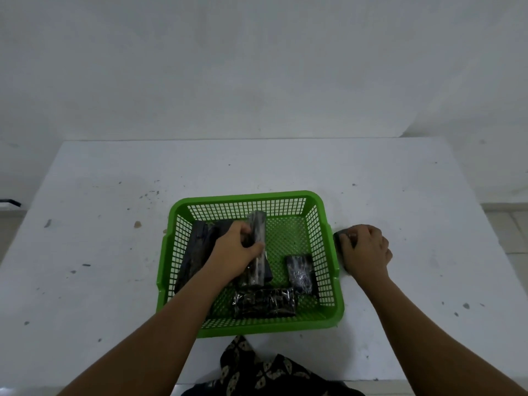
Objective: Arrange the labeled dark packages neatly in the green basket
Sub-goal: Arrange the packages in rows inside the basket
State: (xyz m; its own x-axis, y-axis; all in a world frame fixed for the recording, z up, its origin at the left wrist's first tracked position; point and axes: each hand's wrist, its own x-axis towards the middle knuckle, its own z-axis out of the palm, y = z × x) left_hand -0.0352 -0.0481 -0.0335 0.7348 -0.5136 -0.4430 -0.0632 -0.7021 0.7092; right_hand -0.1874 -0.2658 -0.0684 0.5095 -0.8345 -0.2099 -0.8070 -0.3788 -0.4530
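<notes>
We're mid-placement: left hand (pixel 237 252) gripping a long shiny dark wrapped package (pixel 257 235) inside the green mesh plastic basket (pixel 320 201), right hand (pixel 367 250) closing on a small dark package (pixel 341 238) right of it, which probably needs lifting in next.

Plain bare room, type unclear: scuffed white table (pixel 114 252) against blank white wall (pixel 257 67), tiled floor (pixel 511 224) at right edge.

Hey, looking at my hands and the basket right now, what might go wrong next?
1. The long package in your left hand hangs over others already lying in the green basket; dropped there, it may land crooked.
2. The dark package under your right hand sits outside, against the basket wall, and lifting it could nudge the basket.
</notes>
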